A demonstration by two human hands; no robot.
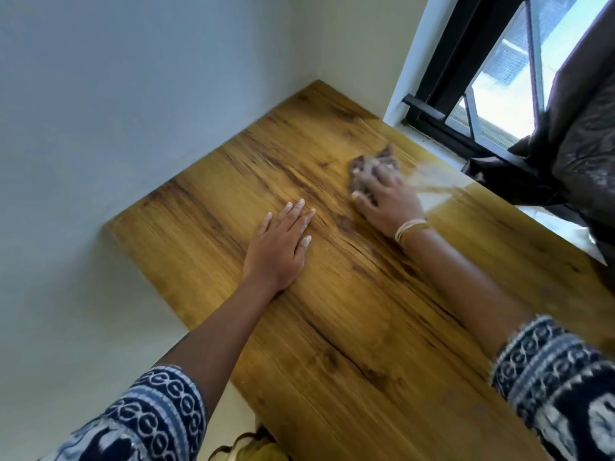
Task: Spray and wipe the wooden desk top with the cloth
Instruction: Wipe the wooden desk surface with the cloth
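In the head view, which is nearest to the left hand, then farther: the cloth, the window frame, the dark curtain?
1. Cloth, under the right hand, just right of the left hand.
2. Window frame, beyond the desk's far edge.
3. Dark curtain, far right.

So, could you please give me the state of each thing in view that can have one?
Left hand: flat on the desk top, fingers straight, holding nothing.
Right hand: pressing the cloth down.
Cloth: crumpled, on the desk top under the right fingers.
Desk top: shiny patch beside the cloth.
Curtain: drawn aside, window partly uncovered.
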